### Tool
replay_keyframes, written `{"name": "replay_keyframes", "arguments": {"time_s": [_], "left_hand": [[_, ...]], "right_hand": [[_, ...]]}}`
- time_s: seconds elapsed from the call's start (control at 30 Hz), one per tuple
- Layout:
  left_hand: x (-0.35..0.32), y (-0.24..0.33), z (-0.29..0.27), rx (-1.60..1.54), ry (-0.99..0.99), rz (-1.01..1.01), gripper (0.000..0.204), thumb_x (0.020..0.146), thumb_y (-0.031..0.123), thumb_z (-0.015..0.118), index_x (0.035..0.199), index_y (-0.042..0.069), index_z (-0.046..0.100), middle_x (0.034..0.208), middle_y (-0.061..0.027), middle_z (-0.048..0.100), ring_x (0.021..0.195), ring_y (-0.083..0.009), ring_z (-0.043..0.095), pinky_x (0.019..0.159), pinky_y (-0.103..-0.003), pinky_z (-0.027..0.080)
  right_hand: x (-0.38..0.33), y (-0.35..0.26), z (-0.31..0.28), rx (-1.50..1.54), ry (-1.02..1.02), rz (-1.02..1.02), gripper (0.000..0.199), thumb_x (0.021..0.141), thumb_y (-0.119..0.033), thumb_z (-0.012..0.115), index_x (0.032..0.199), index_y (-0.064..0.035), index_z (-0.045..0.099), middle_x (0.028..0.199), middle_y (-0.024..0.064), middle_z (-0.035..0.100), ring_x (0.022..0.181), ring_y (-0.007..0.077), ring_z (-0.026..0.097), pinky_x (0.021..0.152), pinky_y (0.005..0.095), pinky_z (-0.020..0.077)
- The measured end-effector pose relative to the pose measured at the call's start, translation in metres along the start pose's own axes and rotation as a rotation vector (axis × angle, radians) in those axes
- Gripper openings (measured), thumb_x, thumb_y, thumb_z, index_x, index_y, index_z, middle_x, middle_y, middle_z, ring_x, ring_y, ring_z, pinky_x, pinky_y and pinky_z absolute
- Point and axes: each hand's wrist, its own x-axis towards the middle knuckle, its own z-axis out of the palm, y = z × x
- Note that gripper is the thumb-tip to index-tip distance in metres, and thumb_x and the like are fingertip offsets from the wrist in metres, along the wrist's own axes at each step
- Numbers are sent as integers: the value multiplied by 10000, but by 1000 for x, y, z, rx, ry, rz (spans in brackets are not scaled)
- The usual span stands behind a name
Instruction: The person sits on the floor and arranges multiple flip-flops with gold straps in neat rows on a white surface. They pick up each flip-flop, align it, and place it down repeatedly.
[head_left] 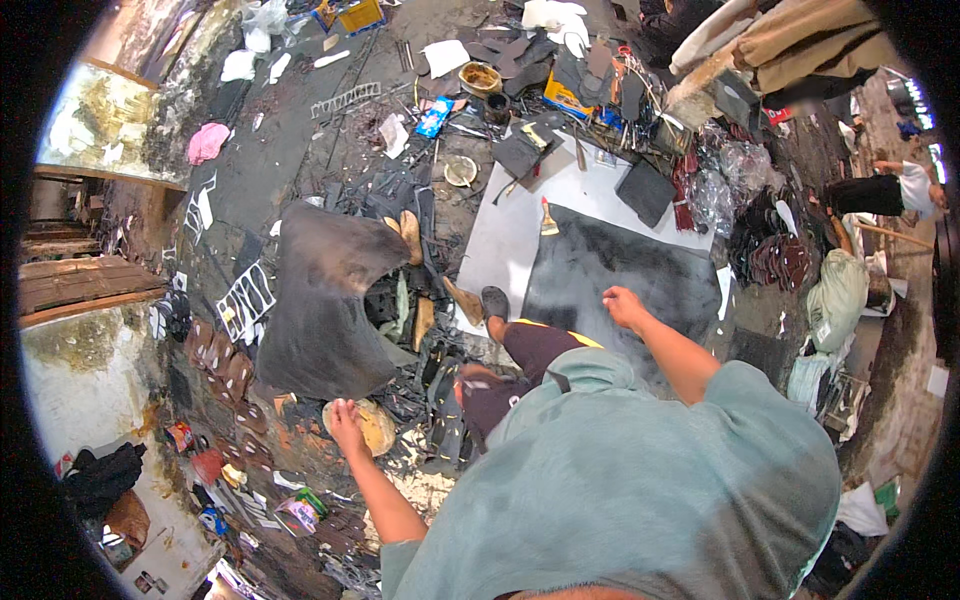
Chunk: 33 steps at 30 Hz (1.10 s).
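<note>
My left hand (346, 430) is at the lower left with its fingers curled, over a round yellowish block (376, 430). Its fingertips come right up to the lower edge of a large dark sheet (325, 300), blurred and rippled; whether they grip it I cannot tell. My right hand (625, 306) hovers with thumb and fingers drawn together and nothing visible in them. Below it, a second dark sheet (590, 270) lies flat on a pale board (492, 240). A brush with a red handle (548, 218) rests at that sheet's far edge.
Tan shoe-shaped forms (411, 236) and dark scraps lie between the sheets. A bowl (460, 171) and a brown-filled pot (480, 79) stand farther off. Dark square pieces (646, 193) lie on the board. Clear plastic bags (712, 195) are to its right. Another person (880, 195) is at the far right.
</note>
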Motion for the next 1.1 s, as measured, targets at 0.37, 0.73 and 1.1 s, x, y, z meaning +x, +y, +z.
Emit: {"name": "replay_keyframes", "arguments": {"time_s": [0.37,0.73,1.1], "left_hand": [[137,-34,-52,206,-283,-598,402,959,445,611,1134,83,631,893,-64,685,737,-194,627,564,-347,454],[301,286,287,434,-672,74,401,956,323,687,1215,24,628,1001,-39,685,806,-101,613,670,-231,459],[259,364,493,1146,-1134,647,488,911,287,719,1246,-59,638,1076,-140,729,993,-183,678,892,-302,511]], "right_hand": [[-67,-129,-154,608,289,162,335,977,-171,618,1279,-27,609,969,55,680,766,107,616,680,260,506],[-117,-197,-46,808,632,457,314,978,-187,617,1240,-15,625,973,64,702,789,133,639,687,287,509],[-141,-184,128,1380,816,821,277,958,-104,619,1218,-7,635,934,34,687,713,93,605,597,244,482]]}}
